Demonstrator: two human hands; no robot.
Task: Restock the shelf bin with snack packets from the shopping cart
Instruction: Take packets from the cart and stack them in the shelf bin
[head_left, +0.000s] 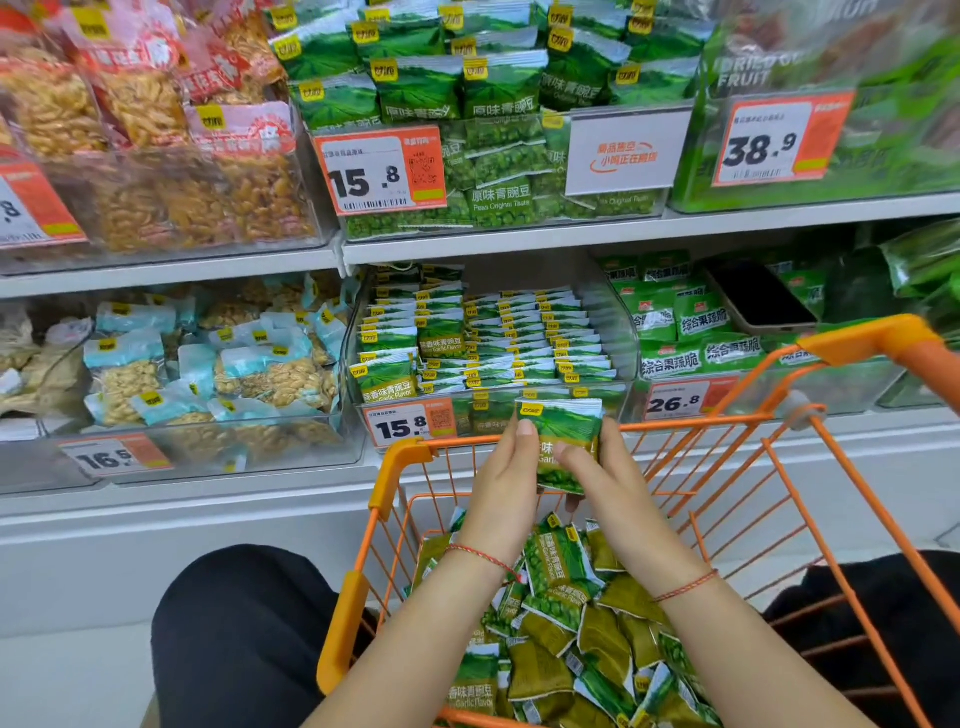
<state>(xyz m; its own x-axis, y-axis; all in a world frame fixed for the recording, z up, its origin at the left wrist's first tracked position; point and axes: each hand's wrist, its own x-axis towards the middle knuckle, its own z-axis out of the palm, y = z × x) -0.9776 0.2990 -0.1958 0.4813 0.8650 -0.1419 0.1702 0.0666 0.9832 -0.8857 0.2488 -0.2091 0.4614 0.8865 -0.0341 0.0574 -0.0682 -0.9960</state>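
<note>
both hands hold one small stack of green snack packets (563, 447) above the orange shopping cart (400, 467); the left hand (506, 483) and the right hand (605, 467) grasp its sides; the shelf bin (621, 317) stands just behind, already holding rows of packets; more packets lie loose in the cart.

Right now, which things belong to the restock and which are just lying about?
Job:
- stack of packets, held between left hand and right hand
- loose packets in the cart
- garlic pea bin

Lying about:
- phone on the neighbouring bin's packets
- peanut packets
- price tag
</note>
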